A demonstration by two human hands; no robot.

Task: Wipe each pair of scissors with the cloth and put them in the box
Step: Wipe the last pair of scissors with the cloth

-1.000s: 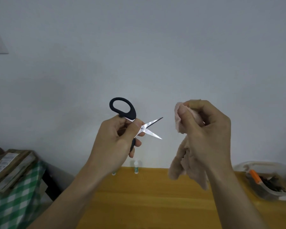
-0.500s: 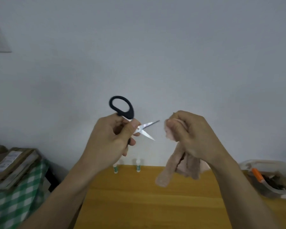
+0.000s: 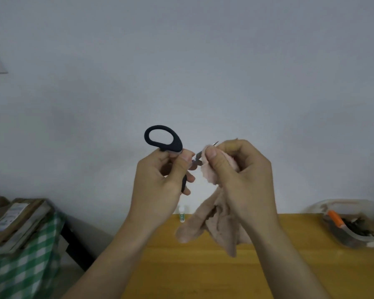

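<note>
My left hand (image 3: 160, 182) grips a pair of black-handled scissors (image 3: 162, 139) at mid-height in front of the wall, one handle loop sticking up above my fingers. My right hand (image 3: 238, 175) holds a pale pink cloth (image 3: 216, 225) and pinches a fold of it round the blades. Only a blade tip shows above my right thumb. The rest of the cloth hangs down over the wooden table (image 3: 203, 266). A clear plastic box (image 3: 354, 225) sits at the table's far right with dark items and an orange-handled tool inside.
A small white-and-green tube (image 3: 182, 214) stands at the table's back edge against the grey wall. To the left, a stack of cardboard packages (image 3: 15, 221) rests on a green checked cloth (image 3: 24, 262).
My right hand moved left with the cloth and closed it over the scissor blades, which were bare and spread open a second ago. The view has tilted slightly downward.
</note>
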